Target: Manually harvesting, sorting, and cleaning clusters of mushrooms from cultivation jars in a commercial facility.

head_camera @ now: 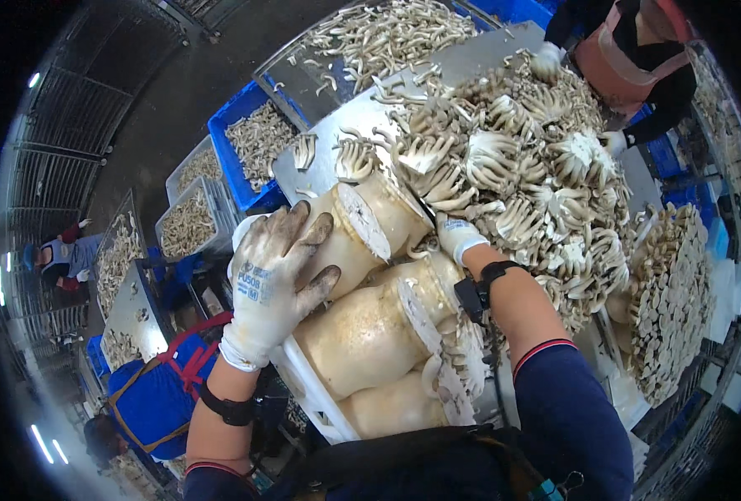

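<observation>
My left hand (276, 282), in a white glove with dirt-darkened fingertips, grips the side of a cream, bottle-shaped mushroom block (326, 241). A pale cut face shows at that block's collar. My gloved right hand (458, 235) is at the block's far right end, beside the mushroom heap. A thin dark edge, perhaps a blade, runs near its fingers. Those fingers are partly hidden, so what they hold cannot be told. Below lie more cream blocks (361, 341) in a white plastic crate (323, 407). Brown mushroom clusters (495, 160) are piled ahead on a metal table (320, 166).
Across the heap, a person's gloved hand (547, 61) touches mushrooms. Loose mushrooms fill a blue crate (217, 134) and clear bins (210, 241) at left. A round bundle of mushrooms (671, 304) stands at right. A blue bag (151, 401) is by my left arm.
</observation>
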{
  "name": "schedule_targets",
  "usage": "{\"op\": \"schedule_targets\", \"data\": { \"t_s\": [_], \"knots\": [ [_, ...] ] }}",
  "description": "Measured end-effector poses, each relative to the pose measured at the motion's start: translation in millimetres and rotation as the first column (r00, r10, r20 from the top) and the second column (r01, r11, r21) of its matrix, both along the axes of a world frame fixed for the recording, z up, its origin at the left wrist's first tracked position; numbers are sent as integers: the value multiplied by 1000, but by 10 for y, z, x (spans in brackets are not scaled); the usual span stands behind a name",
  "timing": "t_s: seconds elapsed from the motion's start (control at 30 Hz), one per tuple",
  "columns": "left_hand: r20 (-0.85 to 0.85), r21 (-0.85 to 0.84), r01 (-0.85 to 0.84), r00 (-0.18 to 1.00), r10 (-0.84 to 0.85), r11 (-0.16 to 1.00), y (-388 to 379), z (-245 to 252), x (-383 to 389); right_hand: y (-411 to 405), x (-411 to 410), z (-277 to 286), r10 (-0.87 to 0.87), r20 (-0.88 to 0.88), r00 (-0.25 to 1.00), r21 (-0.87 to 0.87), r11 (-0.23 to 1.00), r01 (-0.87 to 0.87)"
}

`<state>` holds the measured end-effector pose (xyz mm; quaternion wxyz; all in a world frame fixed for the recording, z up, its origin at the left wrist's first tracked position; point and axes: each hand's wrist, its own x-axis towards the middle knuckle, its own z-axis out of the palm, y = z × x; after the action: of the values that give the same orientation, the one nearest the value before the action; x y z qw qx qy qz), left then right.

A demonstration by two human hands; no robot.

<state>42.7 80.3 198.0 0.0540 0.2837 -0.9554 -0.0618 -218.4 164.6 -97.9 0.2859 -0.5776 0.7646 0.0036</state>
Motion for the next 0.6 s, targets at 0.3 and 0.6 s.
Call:
{"op": "schedule_targets", "data": {
  "t_s": [0.3,0.6],
  "knots": [
    [-383,507,-486,612,692,711,-114,-557,566,1361,-338,1580,-32,-97,995,-42,999,28],
    [-229,706,-445,592,772,551,-302,-1130,1912,4511,886,1144,-718,392,575,192,675,713]
  ]
}}
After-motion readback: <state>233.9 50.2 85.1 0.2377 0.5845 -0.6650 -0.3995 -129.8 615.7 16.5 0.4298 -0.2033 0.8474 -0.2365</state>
